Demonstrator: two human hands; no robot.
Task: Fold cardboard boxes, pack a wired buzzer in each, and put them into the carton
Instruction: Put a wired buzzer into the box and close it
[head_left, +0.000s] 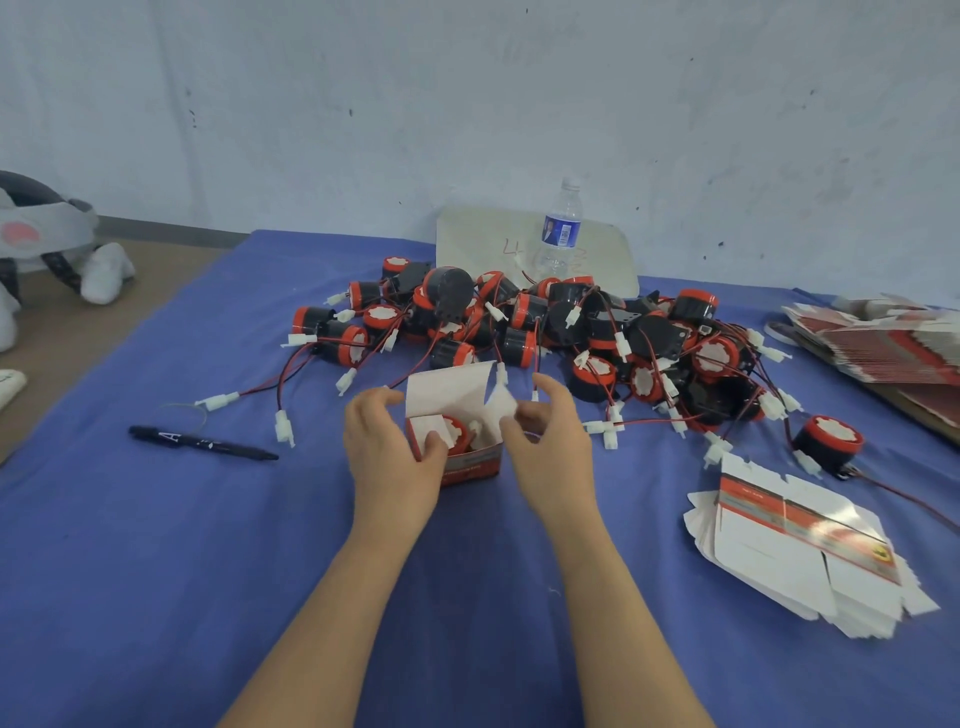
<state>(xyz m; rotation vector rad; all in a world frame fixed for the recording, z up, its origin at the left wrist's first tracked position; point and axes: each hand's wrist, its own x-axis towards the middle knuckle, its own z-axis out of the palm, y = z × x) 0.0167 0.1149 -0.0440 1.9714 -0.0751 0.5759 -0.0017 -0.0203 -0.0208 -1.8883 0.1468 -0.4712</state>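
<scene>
A small red and white cardboard box (470, 460) stands on the blue cloth in the middle, its top lid raised at the back. Inside it lies a red and black buzzer (456, 432). My left hand (387, 447) grips the box's left side, thumb on the left side flap. My right hand (550, 441) pinches the white right side flap. A big heap of wired buzzers (545, 332) lies just behind the box. A pile of flat box blanks (800, 545) sits at the right. No carton is visible.
A black marker pen (202, 442) and a rubber band (182, 413) lie at the left. A water bottle (560, 228) stands before a white board (478, 244) at the wall. More flat blanks (883, 348) are stacked far right. A single buzzer (830, 441) lies apart.
</scene>
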